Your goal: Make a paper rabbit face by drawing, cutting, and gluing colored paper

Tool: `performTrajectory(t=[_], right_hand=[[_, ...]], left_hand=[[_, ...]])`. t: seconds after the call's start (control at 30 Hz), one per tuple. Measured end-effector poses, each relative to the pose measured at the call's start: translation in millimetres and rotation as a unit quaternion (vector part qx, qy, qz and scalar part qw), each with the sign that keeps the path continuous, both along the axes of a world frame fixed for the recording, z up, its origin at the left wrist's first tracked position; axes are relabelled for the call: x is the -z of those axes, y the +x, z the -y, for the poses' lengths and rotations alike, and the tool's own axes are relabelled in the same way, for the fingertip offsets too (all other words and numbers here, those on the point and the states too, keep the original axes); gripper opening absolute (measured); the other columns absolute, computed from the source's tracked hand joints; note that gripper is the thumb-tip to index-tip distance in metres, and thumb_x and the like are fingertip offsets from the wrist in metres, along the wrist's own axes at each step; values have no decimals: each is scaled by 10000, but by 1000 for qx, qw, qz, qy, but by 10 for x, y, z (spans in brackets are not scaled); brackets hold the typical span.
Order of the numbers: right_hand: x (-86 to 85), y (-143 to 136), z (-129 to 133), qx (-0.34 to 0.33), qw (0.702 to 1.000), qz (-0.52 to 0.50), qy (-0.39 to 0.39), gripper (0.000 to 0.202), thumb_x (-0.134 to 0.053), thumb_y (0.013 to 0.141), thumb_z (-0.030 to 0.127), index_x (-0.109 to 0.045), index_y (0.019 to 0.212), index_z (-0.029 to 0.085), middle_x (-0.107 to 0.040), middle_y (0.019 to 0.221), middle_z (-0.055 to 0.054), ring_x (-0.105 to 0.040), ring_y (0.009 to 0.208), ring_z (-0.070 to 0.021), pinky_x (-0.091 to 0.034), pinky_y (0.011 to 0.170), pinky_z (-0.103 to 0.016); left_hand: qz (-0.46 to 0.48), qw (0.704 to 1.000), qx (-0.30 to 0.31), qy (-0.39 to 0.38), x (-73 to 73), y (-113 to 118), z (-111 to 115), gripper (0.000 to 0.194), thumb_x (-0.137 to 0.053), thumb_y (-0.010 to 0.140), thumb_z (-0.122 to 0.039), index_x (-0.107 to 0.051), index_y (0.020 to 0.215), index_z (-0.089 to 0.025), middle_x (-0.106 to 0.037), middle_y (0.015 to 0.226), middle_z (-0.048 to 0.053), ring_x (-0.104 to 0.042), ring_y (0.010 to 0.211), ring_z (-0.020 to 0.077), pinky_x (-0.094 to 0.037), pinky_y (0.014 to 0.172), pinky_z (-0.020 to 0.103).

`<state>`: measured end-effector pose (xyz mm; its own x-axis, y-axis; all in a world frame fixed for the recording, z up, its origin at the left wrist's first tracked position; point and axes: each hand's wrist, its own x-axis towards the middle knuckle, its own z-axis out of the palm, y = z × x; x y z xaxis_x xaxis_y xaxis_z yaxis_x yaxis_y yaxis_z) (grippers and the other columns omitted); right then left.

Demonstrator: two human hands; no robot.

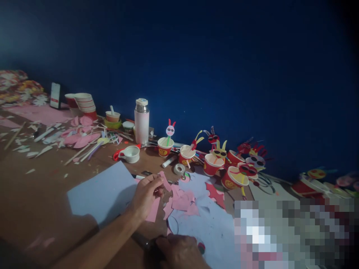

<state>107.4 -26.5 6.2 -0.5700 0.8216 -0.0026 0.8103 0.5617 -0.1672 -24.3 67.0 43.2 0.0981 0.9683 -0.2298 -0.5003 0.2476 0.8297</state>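
My left hand (147,192) is closed in a pinch, with a narrow piece of pink paper (166,182) at its fingertips. Low in the view, my right hand (183,252) is curled around a dark, slightly shiny object (148,244) whose kind I cannot make out in the shadow. Pink paper scraps (182,200) lie just right of my left hand. They partly cover a large white sheet (207,228). Left of my forearm rests a pale blue-white sheet (103,190). A roll of tape (180,169) lies beyond the scraps.
Red paper cups (166,147) with paper-faced stick figures line the wall side. A white thermos (142,123), a white cup with a handle (131,154), stacked cups (85,102) and an upright phone (55,95) stand farther left. Pink cutouts (80,137) and sticks litter the brown table (42,194).
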Motion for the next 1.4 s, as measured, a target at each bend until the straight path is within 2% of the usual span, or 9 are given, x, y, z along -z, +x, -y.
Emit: performTrajectory(t=[0.13,0.23,0.4,0.47,0.57,0.7,0.87,1.17,1.4], right_hand=[[-230,417,6,78,965,-171,-181,394,-504,609,92,-666,919,274,-729,780,27,-663,641,-148,-430,550,-170],[-288,595,16,170,925,-250,-229,478,-496,641,119,-642,1074,261,-727,745,8,-642,614,-155,-435,553,-182],[-278,733,58,116,908,-263,-306,452,-601,634,178,-644,1071,283,-668,629,31,-552,519,-140,-396,494,-199],[-312,829,58,158,876,-335,-310,386,-636,659,235,-655,1042,272,-652,646,22,-558,541,-144,-407,501,-206],[-402,942,5,229,795,-486,-281,433,-629,723,394,-576,1123,236,-627,694,-11,-569,584,-159,-432,508,-233],[-440,863,-138,194,739,-590,-261,384,-589,760,507,-545,1010,219,-583,724,-8,-551,652,-149,-446,595,-254],[-302,651,-208,221,648,-653,-324,429,-707,663,458,-506,942,201,-575,713,23,-534,578,-111,-416,517,-221],[-299,523,-152,260,652,-615,-359,370,-765,597,189,-538,889,192,-506,659,72,-452,560,-66,-377,502,-177],[-284,520,-139,266,659,-631,-311,323,-725,630,161,-528,883,198,-500,671,66,-457,587,-78,-378,504,-180]], left_hand=[[8,1000,-8,-5,-5,-21,16,177,-650,668,-235,-512,595,-151,-464,503,-58,-406,459,65,-364,487,202],[2,1000,2,-5,-101,-46,66,153,-650,662,-225,-535,604,-142,-477,495,-50,-422,455,66,-371,484,200],[-94,990,-63,82,-360,-209,94,112,-663,653,-228,-603,700,-146,-568,586,-28,-511,509,78,-401,516,186],[-101,989,-65,87,-397,-242,78,101,-659,656,-226,-603,689,-150,-564,585,-32,-513,508,75,-398,510,178],[-78,996,21,41,-322,-160,101,108,-625,681,-225,-569,629,-148,-533,521,-34,-480,461,68,-377,472,174],[-83,981,170,-36,-120,80,254,134,-600,693,-235,-536,624,-139,-546,510,-8,-455,445,67,-345,438,169],[-120,961,230,-98,-3,228,370,178,-615,680,-297,-507,661,-157,-529,503,-20,-419,414,73,-345,399,185],[-170,950,253,-72,53,273,353,158,-624,653,-260,-508,639,-153,-486,486,-55,-448,417,70,-357,440,194],[-133,947,285,-64,72,234,339,171,-584,721,-311,-560,760,-146,-523,530,-28,-477,469,88,-333,468,205]])
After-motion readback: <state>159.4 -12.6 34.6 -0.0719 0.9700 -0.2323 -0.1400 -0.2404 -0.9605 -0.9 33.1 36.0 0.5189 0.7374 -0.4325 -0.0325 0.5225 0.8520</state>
